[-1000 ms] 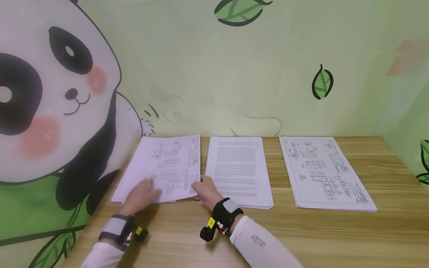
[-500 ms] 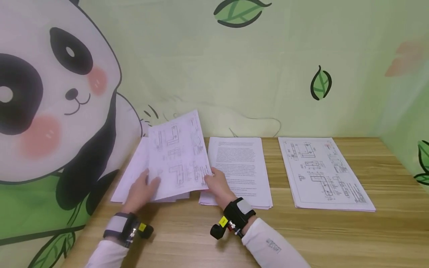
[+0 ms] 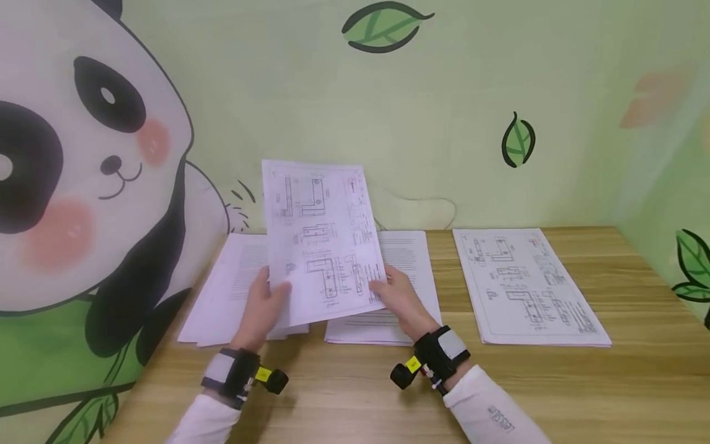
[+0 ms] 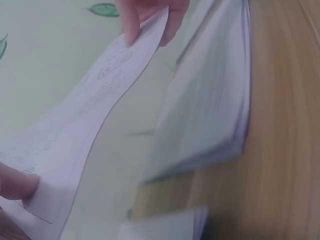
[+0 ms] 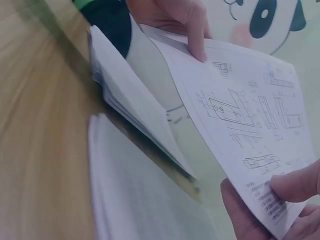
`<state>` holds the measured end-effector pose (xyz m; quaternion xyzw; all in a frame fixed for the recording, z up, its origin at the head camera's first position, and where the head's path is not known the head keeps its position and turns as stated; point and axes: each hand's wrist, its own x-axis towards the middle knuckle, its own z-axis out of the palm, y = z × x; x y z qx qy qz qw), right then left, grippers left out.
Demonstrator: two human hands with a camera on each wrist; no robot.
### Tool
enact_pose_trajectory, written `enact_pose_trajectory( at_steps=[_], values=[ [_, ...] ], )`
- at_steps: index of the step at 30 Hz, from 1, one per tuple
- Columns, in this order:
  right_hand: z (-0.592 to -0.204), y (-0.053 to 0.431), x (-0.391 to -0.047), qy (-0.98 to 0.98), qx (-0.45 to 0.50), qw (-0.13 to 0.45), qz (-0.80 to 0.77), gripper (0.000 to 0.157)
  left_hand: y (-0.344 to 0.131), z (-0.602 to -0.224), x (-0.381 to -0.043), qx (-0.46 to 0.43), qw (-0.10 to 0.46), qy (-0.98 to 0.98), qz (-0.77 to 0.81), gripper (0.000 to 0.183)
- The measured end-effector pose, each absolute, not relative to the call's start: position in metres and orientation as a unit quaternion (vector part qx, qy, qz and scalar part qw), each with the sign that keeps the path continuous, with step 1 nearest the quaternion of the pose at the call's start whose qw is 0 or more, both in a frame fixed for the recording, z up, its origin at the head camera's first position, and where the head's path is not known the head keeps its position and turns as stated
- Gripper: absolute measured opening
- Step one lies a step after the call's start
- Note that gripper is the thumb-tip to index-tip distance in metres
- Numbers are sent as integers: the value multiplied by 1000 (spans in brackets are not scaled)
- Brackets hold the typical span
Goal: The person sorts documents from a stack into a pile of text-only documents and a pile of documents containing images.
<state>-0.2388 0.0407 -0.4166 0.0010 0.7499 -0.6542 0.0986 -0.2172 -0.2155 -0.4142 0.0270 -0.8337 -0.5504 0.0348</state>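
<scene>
A sheet of paper printed with a technical drawing [image 3: 324, 240] is held up above the table, tilted toward the head camera. My left hand [image 3: 263, 308] pinches its lower left edge, thumb on the printed face. At the lower right edge my right hand [image 3: 403, 299] grips it the same way, as the right wrist view shows with the thumb [image 5: 295, 185] on top and fingers behind. Below the raised sheet, the left paper stack [image 3: 222, 296] lies spread, its top page bearing text. The middle stack of text pages [image 3: 410, 265] is partly hidden behind the sheet and right hand.
A third stack with a drawing on top [image 3: 535, 290] lies on the right of the wooden table [image 3: 554, 394]. Behind the table stands a green wall [image 3: 444, 123] with a painted panda [image 3: 111, 166] and leaves.
Both hands have lifted the drawing sheet off the left stack and moved it up and to the right. A text page now shows on the left stack.
</scene>
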Motion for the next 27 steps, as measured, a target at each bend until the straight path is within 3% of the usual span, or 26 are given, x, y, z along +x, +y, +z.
enact_pose_trajectory(
  at_steps=[4, 10, 15, 20, 27],
  values=[
    [-408, 65, -241, 760, 20, 83, -645, 36, -189, -412, -222, -34, 41, -809, -586, 52],
    [-397, 109, -240, 770, 33, 52, -636, 42, -144, -400, -226, -72, 19, -795, -602, 48],
    [-390, 145, -233, 791, 35, -2, -611, 43, -111, -385, -226, -84, -17, -784, -615, 53],
    [-385, 178, -226, 804, 38, -41, -592, 46, -89, -392, -236, -96, -60, -776, -621, 50],
    [-390, 233, -215, 818, 58, -72, -568, 51, -49, -403, -232, -132, -127, -750, -636, 68]
  ],
)
